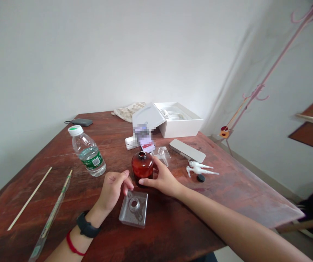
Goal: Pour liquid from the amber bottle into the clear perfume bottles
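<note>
My right hand (163, 178) is wrapped round an amber glass bottle (142, 165) with a narrow, uncapped neck, standing upright on the table. Just left of the bottle, my left hand (115, 187) has its fingers curled in; nothing shows between them. Under its fingertips lies a clear square plastic piece (133, 213) with a round raised collar in the middle. A similar clear piece (163, 154) sits behind my right hand. To the right are white pump heads (200, 169) and a small black cap (201, 178).
On the wooden table (96, 233), a water bottle (88, 154), a bare stick (31, 196) and wrapped chopsticks (54, 213) lie left. Behind are an open white box (182, 127), a phone (147, 145), a white earphone case (130, 143), a grey slab (187, 150) and a power bank (82, 122).
</note>
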